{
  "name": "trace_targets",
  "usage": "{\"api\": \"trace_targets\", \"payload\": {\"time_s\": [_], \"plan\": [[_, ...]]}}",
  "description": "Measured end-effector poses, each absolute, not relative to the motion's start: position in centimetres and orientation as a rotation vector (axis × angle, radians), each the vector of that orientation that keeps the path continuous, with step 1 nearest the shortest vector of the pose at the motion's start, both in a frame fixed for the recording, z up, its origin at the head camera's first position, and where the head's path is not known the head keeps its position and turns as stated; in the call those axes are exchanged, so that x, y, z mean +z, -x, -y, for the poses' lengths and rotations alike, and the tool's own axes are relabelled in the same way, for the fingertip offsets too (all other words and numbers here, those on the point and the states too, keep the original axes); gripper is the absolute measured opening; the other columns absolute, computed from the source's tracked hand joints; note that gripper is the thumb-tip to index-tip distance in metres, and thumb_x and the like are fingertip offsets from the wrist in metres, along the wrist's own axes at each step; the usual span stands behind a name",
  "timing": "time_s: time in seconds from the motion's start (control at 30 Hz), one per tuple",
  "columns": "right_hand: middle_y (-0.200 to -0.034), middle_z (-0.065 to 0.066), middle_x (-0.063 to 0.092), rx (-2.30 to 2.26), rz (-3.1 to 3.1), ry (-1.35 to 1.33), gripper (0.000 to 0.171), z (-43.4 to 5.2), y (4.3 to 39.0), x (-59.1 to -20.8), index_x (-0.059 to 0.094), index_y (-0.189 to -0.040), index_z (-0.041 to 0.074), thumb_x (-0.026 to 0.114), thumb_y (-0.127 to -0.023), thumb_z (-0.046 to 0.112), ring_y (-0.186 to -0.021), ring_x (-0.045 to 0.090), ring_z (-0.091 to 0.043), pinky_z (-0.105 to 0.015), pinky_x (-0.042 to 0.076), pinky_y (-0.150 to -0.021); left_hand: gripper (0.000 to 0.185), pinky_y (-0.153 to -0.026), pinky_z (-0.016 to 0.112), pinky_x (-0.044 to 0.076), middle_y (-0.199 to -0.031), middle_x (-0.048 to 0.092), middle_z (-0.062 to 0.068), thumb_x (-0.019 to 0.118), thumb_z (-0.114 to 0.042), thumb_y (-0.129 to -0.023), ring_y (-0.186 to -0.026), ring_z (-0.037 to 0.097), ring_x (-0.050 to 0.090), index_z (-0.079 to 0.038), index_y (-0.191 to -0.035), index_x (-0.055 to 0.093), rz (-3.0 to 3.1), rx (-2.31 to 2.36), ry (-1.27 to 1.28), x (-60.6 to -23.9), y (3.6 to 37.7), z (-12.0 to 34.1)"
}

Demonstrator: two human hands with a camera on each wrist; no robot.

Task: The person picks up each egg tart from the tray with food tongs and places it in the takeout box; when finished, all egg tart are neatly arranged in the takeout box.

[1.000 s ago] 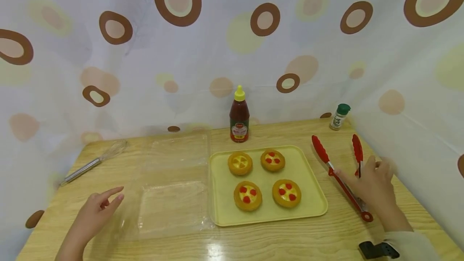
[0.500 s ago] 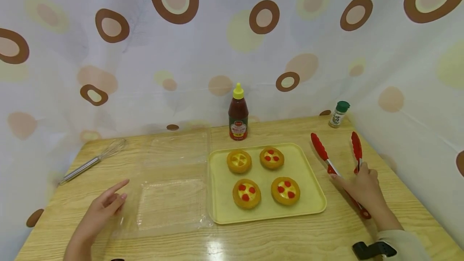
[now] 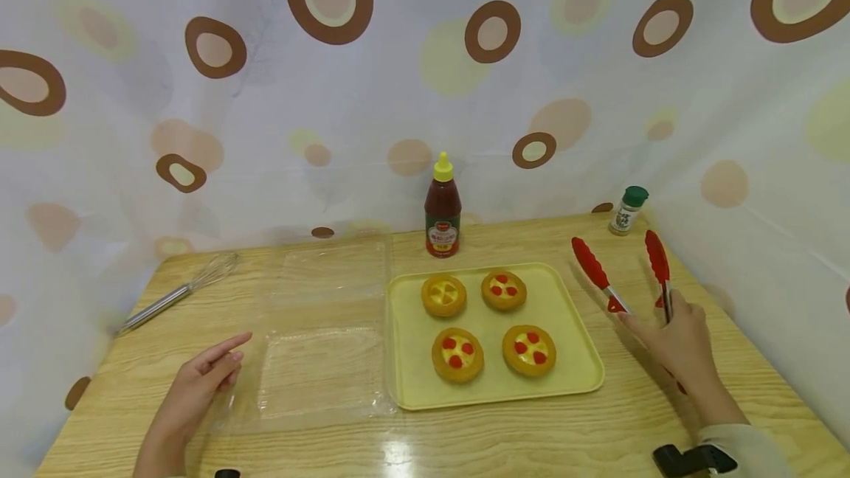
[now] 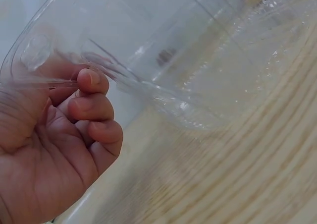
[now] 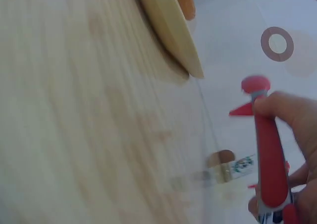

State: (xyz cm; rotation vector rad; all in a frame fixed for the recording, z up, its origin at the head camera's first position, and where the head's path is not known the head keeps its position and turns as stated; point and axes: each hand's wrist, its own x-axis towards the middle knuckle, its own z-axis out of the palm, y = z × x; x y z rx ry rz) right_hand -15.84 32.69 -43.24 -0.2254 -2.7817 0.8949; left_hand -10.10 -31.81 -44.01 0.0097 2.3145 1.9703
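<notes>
Right hand: fingers wrapped round the tongs, grasping both arms near the hinge end, which is hidden under the palm; the wrist view shows fingers curled on the red handle. Step in hand, as judged: taking up the tongs; the next move likely calls for swinging the tips inward toward the tarts and squeezing the arms together. Tongs: long axis runs from the grip away from the person, red tips spread apart and pointing toward the far table edge; beyond the tips, a small green-capped shaker. Inward of the grip: yellow tray with four tarts. Left hand: fingers loosely bent, touching the edge of a clear plastic box, holding nothing firmly.
</notes>
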Motion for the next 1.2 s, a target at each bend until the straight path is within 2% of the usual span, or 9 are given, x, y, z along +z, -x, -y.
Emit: {"api": "trace_targets", "payload": {"time_s": [0.23, 0.43, 0.53, 0.63, 0.8, 0.9, 0.97, 1.03, 1.2], "plan": [[-0.077, -0.012, 0.041, 0.857, 2.659, -0.068, 0.056, -32.4, 16.6, -40.0, 0.048, -0.116, 0.0, 0.071, -0.077, 0.033, -0.068, 0.036, -0.018, -0.029, 0.03, -0.05, 0.04, -0.053, 0.031, 0.027, -0.069, 0.046, -0.01, 0.047, -0.02, -0.095, -0.061, 0.001, 0.043, -0.006, -0.132, 0.045, -2.234, 2.056, 0.002, -44.2, 10.0, 31.8], [-0.083, -0.006, 0.046, 0.76, 2.674, -0.389, 0.072, -30.6, 17.8, -36.7, 0.044, -0.132, 0.005, 0.076, -0.072, 0.028, -0.064, 0.036, -0.009, -0.024, 0.031, -0.051, 0.035, -0.053, 0.017, 0.038, -0.072, 0.047, -0.01, 0.047, -0.016, -0.095, -0.063, 0.001, 0.045, -0.014, -0.129, 0.051, -2.179, 2.125, -0.02, -44.4, 9.9, 31.8], [-0.096, -0.01, 0.052, 0.684, 2.704, -0.597, 0.073, -29.4, 18.7, -35.8, 0.043, -0.133, 0.005, 0.076, -0.073, 0.028, -0.065, 0.04, -0.01, -0.024, 0.034, -0.053, 0.034, -0.054, 0.016, 0.038, -0.072, 0.047, -0.01, 0.047, -0.016, -0.095, -0.064, 0.0, 0.046, -0.016, -0.128, 0.052, -2.162, 2.137, -0.011, -44.4, 9.9, 31.8], [-0.116, -0.015, 0.05, 0.65, 2.775, -0.758, 0.074, -28.0, 19.4, -35.1, 0.042, -0.134, 0.005, 0.074, -0.074, 0.032, -0.077, 0.048, -0.016, -0.029, 0.042, -0.061, 0.033, -0.052, 0.017, 0.037, -0.071, 0.047, -0.01, 0.047, -0.017, -0.095, -0.063, 0.0, 0.045, -0.018, -0.127, 0.054, -2.15, 2.137, 0.014, -44.3, 9.9, 31.7], [-0.115, -0.012, 0.054, 0.587, 2.877, -0.978, 0.073, -25.3, 20.6, -34.8, 0.046, -0.131, 0.002, 0.072, -0.074, 0.04, -0.086, 0.053, -0.021, -0.034, 0.045, -0.07, 0.032, -0.05, 0.026, 0.027, -0.07, 0.047, -0.01, 0.047, -0.017, -0.095, -0.061, 0.001, 0.043, -0.017, -0.126, 0.054, -2.127, 2.157, 0.013, -44.3, 10.0, 31.6], [-0.116, -0.011, 0.054, 0.54, 2.921, -1.096, 0.073, -24.0, 21.4, -34.8, 0.047, -0.13, 0.002, 0.071, -0.074, 0.042, -0.084, 0.053, -0.019, -0.033, 0.044, -0.068, 0.033, -0.053, 0.03, 0.023, -0.069, 0.046, -0.01, 0.047, -0.017, -0.095, -0.061, 0.001, 0.043, -0.016, -0.127, 0.054, -2.136, 2.154, 0.009, -44.4, 10.0, 31.6], [-0.117, -0.011, 0.054, 0.502, 2.945, -1.16, 0.072, -23.2, 21.8, -34.7, 0.046, -0.13, 0.002, 0.07, -0.075, 0.041, -0.09, 0.053, -0.021, -0.036, 0.045, -0.072, 0.033, -0.051, 0.027, 0.026, -0.069, 0.046, -0.01, 0.048, -0.019, -0.094, -0.061, 0.001, 0.043, -0.016, -0.127, 0.053, -2.152, 2.141, 0.024, -44.5, 10.1, 31.6], [-0.115, -0.011, 0.054, 0.478, 2.967, -1.22, 0.071, -22.5, 22.3, -34.7, 0.047, -0.13, 0.001, 0.07, -0.075, 0.04, -0.085, 0.052, -0.02, -0.034, 0.044, -0.068, 0.035, -0.05, 0.023, 0.03, -0.069, 0.047, -0.011, 0.048, -0.02, -0.094, -0.061, 0.0, 0.044, -0.014, -0.128, 0.052, -2.164, 2.13, 0.037, -44.5, 10.1, 31.6], [-0.119, -0.014, 0.053, 0.425, 3.048, -1.298, 0.07, -21.0, 23.1, -34.6, 0.046, -0.131, 0.002, 0.067, -0.077, 0.041, -0.098, 0.053, -0.027, -0.043, 0.045, -0.08, 0.037, -0.053, 0.016, 0.038, -0.071, 0.047, -0.01, 0.048, -0.019, -0.094, -0.063, 0.0, 0.046, -0.009, -0.13, 0.049, -2.179, 2.132, 0.025, -44.5, 10.2, 31.7]]}}
